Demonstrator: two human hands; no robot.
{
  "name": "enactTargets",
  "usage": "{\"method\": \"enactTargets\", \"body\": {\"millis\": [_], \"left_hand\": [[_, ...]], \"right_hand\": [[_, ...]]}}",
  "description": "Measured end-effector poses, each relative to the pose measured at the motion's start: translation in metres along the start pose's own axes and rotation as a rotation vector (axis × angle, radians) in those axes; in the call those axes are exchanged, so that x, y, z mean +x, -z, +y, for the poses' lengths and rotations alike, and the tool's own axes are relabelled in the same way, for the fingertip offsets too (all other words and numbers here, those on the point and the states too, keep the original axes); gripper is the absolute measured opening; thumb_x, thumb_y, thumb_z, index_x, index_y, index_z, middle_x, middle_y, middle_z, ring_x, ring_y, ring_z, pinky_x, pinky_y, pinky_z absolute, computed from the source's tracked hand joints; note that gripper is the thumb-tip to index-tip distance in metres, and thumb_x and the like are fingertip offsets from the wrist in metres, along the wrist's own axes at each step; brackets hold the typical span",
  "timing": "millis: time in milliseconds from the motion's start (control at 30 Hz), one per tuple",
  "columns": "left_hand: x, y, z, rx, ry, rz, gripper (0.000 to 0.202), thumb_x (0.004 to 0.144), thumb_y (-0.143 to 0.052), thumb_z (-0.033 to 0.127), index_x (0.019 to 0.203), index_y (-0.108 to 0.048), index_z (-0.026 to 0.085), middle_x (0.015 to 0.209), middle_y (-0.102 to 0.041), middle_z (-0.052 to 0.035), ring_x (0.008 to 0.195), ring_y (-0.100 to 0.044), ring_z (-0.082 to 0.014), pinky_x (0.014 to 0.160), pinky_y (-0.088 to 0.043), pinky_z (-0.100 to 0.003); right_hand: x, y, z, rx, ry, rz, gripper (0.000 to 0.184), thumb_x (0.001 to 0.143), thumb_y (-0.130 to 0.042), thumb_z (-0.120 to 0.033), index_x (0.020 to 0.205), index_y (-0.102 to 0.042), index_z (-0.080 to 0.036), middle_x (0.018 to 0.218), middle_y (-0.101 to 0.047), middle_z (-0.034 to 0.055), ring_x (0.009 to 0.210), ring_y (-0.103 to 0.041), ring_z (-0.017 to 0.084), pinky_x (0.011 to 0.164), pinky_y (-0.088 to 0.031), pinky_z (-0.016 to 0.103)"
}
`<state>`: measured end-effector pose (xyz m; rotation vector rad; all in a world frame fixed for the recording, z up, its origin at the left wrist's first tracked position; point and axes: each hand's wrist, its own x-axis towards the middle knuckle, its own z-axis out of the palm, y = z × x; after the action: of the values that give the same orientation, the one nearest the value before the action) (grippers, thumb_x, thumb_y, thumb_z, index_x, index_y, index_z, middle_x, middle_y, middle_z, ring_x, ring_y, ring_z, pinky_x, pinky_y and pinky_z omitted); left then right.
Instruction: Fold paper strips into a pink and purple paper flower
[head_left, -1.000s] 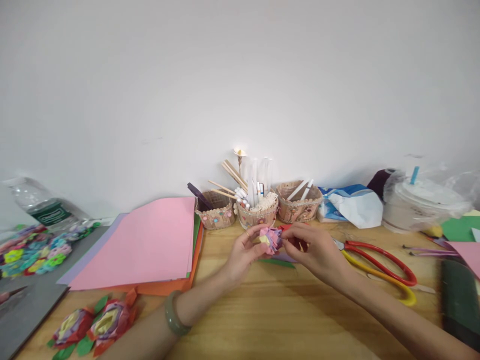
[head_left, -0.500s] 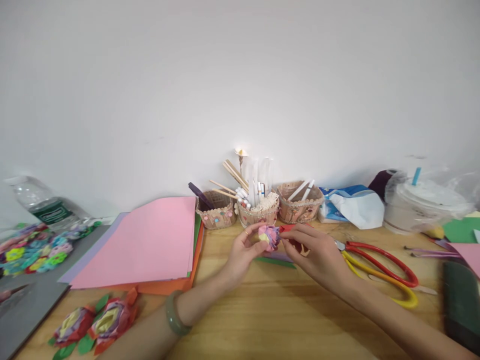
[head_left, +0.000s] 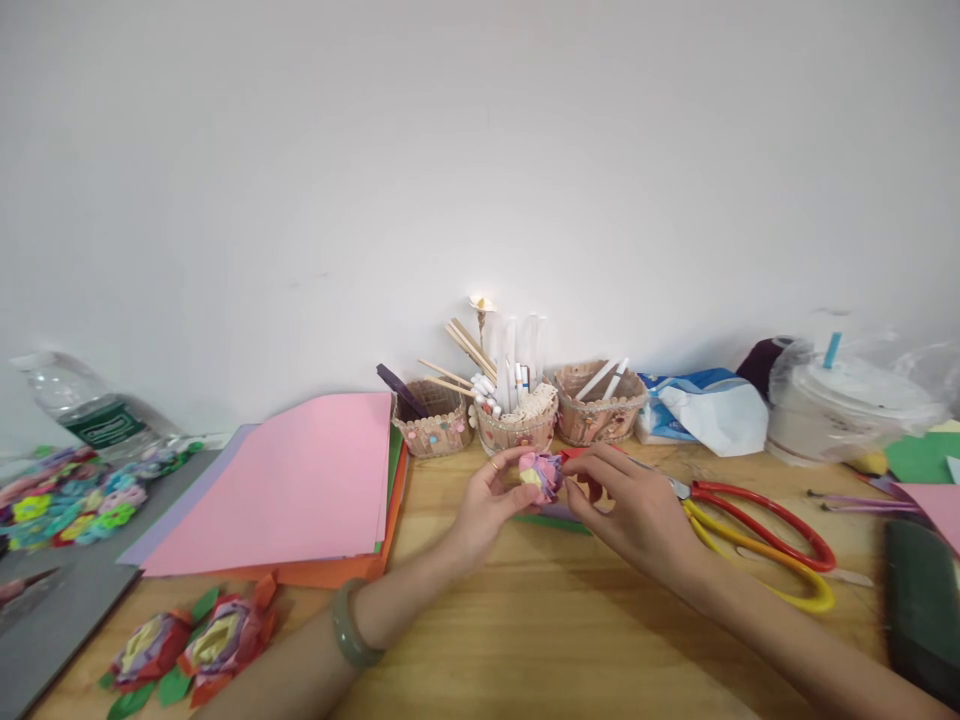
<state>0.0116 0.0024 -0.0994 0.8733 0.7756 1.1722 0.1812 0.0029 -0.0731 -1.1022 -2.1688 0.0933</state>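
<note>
A small folded paper flower [head_left: 541, 473] in pink, yellow and purple is held just above the wooden table [head_left: 525, 640], in front of three little baskets. My left hand [head_left: 487, 505] pinches its left side with fingers and thumb. My right hand [head_left: 634, 505] grips its right side with curled fingers, and some red paper [head_left: 579, 455] shows behind those fingers. A green bangle [head_left: 346, 625] is on my left wrist.
Pink paper sheets [head_left: 292, 485] lie stacked at left. Baskets of sticks and pens [head_left: 517, 415] stand at the wall. Red and yellow scissors [head_left: 757, 540] lie at right, near a lidded cup [head_left: 844, 405]. Finished paper flowers [head_left: 191, 645] sit front left, a bottle [head_left: 90, 415] far left.
Both hands stay on the flower; my right fingers have shifted slightly on its right side. Nothing else has moved.
</note>
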Motion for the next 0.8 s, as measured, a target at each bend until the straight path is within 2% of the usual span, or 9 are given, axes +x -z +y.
{"method": "enactTargets", "body": {"millis": [100,233,367,500,800], "left_hand": [[0.0,0.0,0.001,-0.013,0.0,0.017,0.046,0.058,-0.075,0.023,0.101,-0.059,0.017,0.089,-0.065,-0.0042,0.065,-0.058,-0.0103,0.063,-0.048,-0.024],[-0.001,-0.001,0.003,-0.023,-0.003,0.017,0.045,0.059,-0.074,0.023,0.101,-0.059,0.018,0.091,-0.065,-0.0035,0.064,-0.059,-0.0096,0.062,-0.049,-0.023],[-0.002,-0.003,0.005,-0.041,-0.011,0.037,0.044,0.059,-0.074,0.023,0.099,-0.059,0.017,0.095,-0.064,-0.0045,0.066,-0.061,-0.0104,0.063,-0.049,-0.024],[-0.002,-0.003,0.005,-0.04,-0.006,0.044,0.045,0.058,-0.075,0.023,0.099,-0.059,0.017,0.097,-0.064,-0.0053,0.066,-0.061,-0.011,0.062,-0.049,-0.024],[0.0,-0.001,0.001,-0.016,-0.025,0.05,0.045,0.058,-0.075,0.023,0.1,-0.059,0.018,0.097,-0.064,-0.0048,0.065,-0.059,-0.0102,0.063,-0.05,-0.025]], "right_hand": [[0.004,0.003,-0.003,0.102,-0.034,-0.029,0.013,0.08,-0.048,-0.02,0.081,-0.061,-0.018,0.075,-0.058,0.0036,0.055,-0.051,0.011,0.053,-0.041,0.023],[0.01,0.007,-0.002,0.319,-0.186,-0.122,0.014,0.081,-0.049,-0.022,0.078,-0.063,-0.018,0.068,-0.058,0.0014,0.058,-0.051,0.012,0.052,-0.04,0.022],[0.012,0.006,0.004,0.435,-0.248,-0.181,0.019,0.082,-0.049,-0.025,0.085,-0.066,-0.018,0.075,-0.061,0.0026,0.066,-0.055,0.013,0.056,-0.041,0.023],[0.012,0.005,0.005,0.45,-0.232,-0.2,0.021,0.082,-0.049,-0.027,0.087,-0.068,-0.018,0.075,-0.063,0.003,0.066,-0.055,0.014,0.057,-0.041,0.023],[0.013,0.01,0.0,0.327,-0.229,-0.147,0.021,0.081,-0.048,-0.023,0.071,-0.066,-0.018,0.067,-0.061,0.0019,0.056,-0.05,0.012,0.052,-0.038,0.023]]}}
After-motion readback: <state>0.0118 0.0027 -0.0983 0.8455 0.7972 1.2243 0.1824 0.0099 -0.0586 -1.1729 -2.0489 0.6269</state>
